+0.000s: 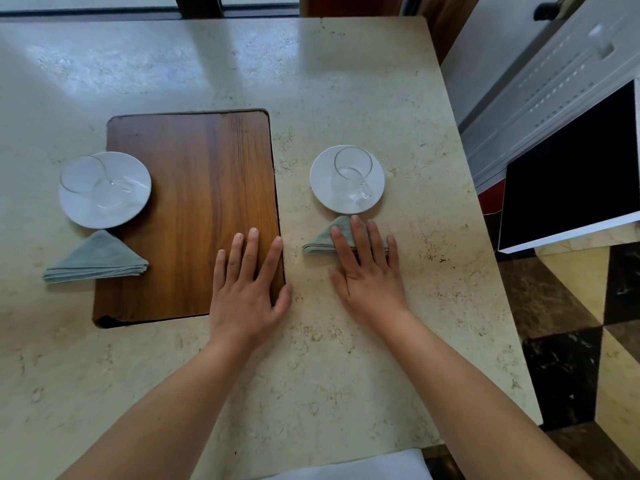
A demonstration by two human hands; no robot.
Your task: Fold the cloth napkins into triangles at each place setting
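Sage-green cloth napkin (320,239), folded to a triangle, lies on pale stone desk (346,375) just below white saucer (318,188). Soft, light, layered; likely springs open, so best pinched at the corners. Right hand (367,271) flat, fingers straight, pressing it. Left hand (246,289) flat, empty, on brown wooden board (194,202).

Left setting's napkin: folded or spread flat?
Folded: the left napkin is a triangle, with stacked layers visible along its near edge.

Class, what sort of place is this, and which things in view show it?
Likely a restaurant or dining room: on the marble-look table, a white saucer holds a glass cup, a folded green napkin lies before it, and a second such setting sits left.
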